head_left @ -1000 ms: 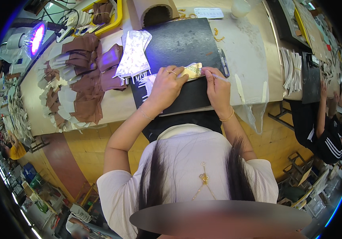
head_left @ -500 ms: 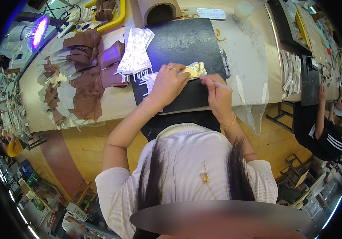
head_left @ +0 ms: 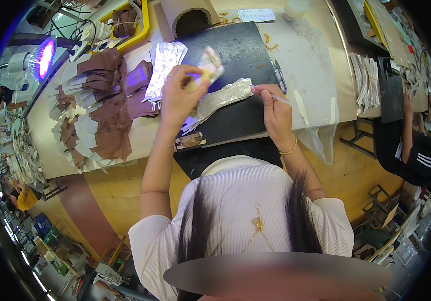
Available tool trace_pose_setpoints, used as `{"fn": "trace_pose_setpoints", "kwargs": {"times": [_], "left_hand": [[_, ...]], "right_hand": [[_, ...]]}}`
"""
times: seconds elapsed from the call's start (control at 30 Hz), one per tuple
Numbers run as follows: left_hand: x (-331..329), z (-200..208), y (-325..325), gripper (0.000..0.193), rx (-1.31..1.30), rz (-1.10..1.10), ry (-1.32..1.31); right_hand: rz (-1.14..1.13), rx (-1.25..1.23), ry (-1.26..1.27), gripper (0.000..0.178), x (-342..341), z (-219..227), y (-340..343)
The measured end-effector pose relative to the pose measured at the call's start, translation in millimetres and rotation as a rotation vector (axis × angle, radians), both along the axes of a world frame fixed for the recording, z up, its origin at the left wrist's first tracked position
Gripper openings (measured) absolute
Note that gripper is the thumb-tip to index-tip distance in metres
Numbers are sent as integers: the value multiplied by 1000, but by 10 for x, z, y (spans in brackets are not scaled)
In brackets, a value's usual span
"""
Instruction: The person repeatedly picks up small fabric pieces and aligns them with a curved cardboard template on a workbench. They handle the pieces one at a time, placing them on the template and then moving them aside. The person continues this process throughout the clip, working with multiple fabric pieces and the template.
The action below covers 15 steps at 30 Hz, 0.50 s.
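My left hand (head_left: pixel 181 95) is raised over the black board (head_left: pixel 240 47), closed on a small pale yellow patterned piece (head_left: pixel 212 64) that is smeared by motion. Under it lies a silvery-white strip (head_left: pixel 231 94), flared at its ends. My right hand (head_left: pixel 277 118) pinches a thin white pen-like tool (head_left: pixel 281 100), its tip at the strip's right end; whether they touch I cannot tell. Left of my left hand, more silvery-white flared pieces (head_left: pixel 167 62) lie in a pile on the board's edge.
Brown and pale cut pieces (head_left: pixel 95 115) lie in heaps at the left, near a glowing lamp (head_left: pixel 46 56). A cardboard tube (head_left: pixel 193 20) and yellow tray (head_left: pixel 147 30) are at the back. A cutter-like tool (head_left: pixel 279 76) lies right of the board. Another person (head_left: pixel 408 145) works far right.
My left hand has lifted the pale yellow piece off the silvery strip and moved left, baring the strip. My right hand has stayed at the strip's right end with the tool.
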<state>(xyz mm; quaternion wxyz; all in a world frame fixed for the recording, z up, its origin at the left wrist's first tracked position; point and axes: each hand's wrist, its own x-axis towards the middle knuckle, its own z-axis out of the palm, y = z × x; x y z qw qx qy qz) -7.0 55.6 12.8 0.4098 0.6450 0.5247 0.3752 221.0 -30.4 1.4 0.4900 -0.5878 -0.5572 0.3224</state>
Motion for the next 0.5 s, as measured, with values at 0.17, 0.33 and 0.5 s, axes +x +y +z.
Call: {"fn": "trace_pose_setpoints", "kwargs": {"times": [0.17,0.33,0.5], "left_hand": [[-272,145,210,24,124,265,146],[-300,146,354,24,332,228,543],[90,49,-163,17,272,-85,376]], "right_hand": [[7,-9,-30,32,-19,3,17],[-21,0,-25,34,9,29,26],[-82,-67,136,34,40,-34,10]]}}
